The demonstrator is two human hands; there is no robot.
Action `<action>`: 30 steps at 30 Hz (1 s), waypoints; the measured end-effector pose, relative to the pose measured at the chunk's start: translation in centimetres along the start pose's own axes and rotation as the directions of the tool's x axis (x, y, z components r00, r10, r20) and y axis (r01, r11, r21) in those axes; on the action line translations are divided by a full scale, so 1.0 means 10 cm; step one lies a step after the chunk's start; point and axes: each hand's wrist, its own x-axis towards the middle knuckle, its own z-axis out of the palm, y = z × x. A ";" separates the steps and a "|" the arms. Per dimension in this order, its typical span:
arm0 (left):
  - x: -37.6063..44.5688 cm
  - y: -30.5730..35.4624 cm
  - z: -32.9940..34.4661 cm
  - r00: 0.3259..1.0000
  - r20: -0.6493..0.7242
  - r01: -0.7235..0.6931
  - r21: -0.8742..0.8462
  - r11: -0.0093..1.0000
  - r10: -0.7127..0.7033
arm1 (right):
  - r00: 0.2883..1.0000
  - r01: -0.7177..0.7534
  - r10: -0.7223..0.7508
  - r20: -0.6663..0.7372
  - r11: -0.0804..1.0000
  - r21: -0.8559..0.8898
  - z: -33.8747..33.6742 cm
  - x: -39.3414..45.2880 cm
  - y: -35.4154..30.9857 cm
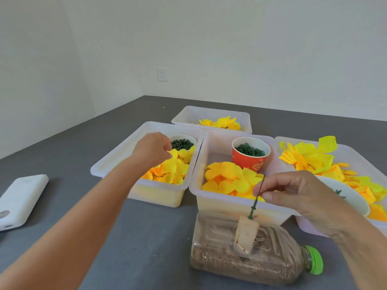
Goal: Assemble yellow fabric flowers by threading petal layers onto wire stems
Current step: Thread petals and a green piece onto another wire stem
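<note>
Wire stem (257, 197) pinched (upright), left hand (152, 150) outstretched

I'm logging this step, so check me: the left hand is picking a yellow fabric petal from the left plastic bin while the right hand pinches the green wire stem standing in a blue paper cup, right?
Not quite. In the head view the green wire stem, pinched by the right hand, stands in a block on the clear plastic bottle, not a blue cup. The left hand part is correct.
</note>
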 end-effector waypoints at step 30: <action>0.24 0.01 -0.02 0.983 0.022 0.141 -0.731 0.668 -0.183 | 0.976 -0.117 0.137 -0.166 0.985 0.126 0.16 0.39 0.16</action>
